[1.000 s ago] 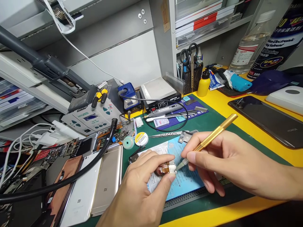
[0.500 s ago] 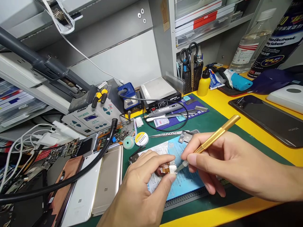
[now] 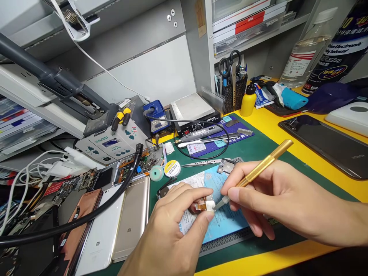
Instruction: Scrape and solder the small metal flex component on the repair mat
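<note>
Between the thumb and fingers of my left hand (image 3: 175, 226) is a small silvery-white electronic part (image 3: 210, 206) with an orange flex cable (image 3: 200, 207). My right hand (image 3: 267, 195) holds a craft knife (image 3: 258, 166) with a gold knurled handle like a pen. Its blade tip is at the right edge of the white part; whether it touches cannot be made out. Both hands are over a blue and white printed sheet (image 3: 227, 220), which lies on a dark perforated pad (image 3: 221, 244). A small metal phone part (image 3: 225, 166) sits at the sheet's far edge.
Tweezers (image 3: 204, 163) and a round white-and-yellow tin (image 3: 172, 168) lie beyond my hands. Several phones, among them a gold one (image 3: 130, 218), line the left side under a black hose (image 3: 126, 191). A dark phone (image 3: 324, 147) lies right. A heating plate (image 3: 195, 109) stands behind.
Almost nothing differs. The knife's handle has shifted very slightly to the right, its tip still by the white part. My left hand keeps its hold.
</note>
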A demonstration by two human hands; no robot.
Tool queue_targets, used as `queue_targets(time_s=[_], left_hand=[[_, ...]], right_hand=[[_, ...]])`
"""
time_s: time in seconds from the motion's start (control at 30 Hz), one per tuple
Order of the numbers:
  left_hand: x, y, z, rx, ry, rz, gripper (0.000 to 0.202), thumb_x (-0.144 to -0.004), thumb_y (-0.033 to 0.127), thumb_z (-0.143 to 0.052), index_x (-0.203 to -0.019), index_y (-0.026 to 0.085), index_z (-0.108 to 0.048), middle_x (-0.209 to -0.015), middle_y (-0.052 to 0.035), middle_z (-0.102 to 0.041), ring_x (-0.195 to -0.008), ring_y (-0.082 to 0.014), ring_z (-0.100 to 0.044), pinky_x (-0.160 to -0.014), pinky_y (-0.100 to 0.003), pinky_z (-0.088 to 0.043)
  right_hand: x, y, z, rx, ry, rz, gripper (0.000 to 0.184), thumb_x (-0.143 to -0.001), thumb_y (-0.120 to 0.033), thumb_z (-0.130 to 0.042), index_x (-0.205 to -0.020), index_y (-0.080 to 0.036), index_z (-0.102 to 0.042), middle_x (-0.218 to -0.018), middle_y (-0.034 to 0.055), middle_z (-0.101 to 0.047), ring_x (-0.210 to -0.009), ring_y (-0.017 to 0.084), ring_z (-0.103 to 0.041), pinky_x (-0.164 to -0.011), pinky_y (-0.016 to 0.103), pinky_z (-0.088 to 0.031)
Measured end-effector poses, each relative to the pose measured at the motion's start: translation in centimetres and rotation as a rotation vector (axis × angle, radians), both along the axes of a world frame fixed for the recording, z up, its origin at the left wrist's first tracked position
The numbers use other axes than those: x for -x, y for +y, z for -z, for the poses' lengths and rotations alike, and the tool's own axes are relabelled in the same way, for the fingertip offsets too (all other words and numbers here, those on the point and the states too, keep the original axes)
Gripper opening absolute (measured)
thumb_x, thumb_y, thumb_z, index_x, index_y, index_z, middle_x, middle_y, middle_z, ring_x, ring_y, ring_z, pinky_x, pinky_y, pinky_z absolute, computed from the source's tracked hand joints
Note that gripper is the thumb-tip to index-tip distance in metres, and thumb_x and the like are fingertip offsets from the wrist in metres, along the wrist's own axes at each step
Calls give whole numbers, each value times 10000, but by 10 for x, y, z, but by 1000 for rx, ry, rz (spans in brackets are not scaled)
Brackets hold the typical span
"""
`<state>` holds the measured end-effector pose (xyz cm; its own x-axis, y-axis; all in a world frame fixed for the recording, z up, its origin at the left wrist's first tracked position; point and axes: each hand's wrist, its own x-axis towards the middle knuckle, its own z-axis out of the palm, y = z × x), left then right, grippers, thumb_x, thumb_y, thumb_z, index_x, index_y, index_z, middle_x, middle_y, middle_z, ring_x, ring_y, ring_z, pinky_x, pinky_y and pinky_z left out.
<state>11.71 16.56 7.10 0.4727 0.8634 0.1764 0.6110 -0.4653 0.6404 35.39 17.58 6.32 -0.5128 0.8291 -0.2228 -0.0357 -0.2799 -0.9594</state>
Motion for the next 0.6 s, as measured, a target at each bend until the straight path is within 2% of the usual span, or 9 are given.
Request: queue_targets(time_s=[0.07, 0.2, 0.37, 0.6], left_hand=[[0, 0, 0, -1, -6, 0, 257, -949, 201, -672, -1181, 302, -712, -1059, 48, -755, -985, -103, -701, -907, -197, -540], [0, -1, 1, -5, -9, -11, 245, -943, 196, -679, -1160, 301, -718, -1033, 50, -754, -957, -98, -702, -896, -187, -536], [-1, 0, 0, 7, -9, -12, 244, -947, 202, -673, -1167, 300, -717, -1042, 45, -753, -971, -105, -699, -901, -198, -541], [-1, 0, 1, 1, -16, -7, 245, -936, 194, -683, -1155, 295, -721, -1009, 43, -753, -934, -106, -701, -872, -196, -543]], right_hand=[[0, 0, 0, 0, -7, 1, 272, -923, -428, -754, -864, -188, -639, -534, -42, -604, -453, 93, -544, -429, 161, -482], [0, 0, 0, -8, -24, 19, 305, -986, -468, -657, -865, -190, -622, -533, -33, -612, -433, 91, -524, -420, 170, -481], [0, 0, -2, 13, -13, 9, 283, -929, -440, -741, -861, -190, -626, -529, -41, -605, -446, 90, -540, -426, 159, -479], [1, 1, -2, 4, -19, 30, 305, -977, -469, -666, -866, -191, -610, -535, -38, -596, -453, 94, -528, -420, 165, -488]])
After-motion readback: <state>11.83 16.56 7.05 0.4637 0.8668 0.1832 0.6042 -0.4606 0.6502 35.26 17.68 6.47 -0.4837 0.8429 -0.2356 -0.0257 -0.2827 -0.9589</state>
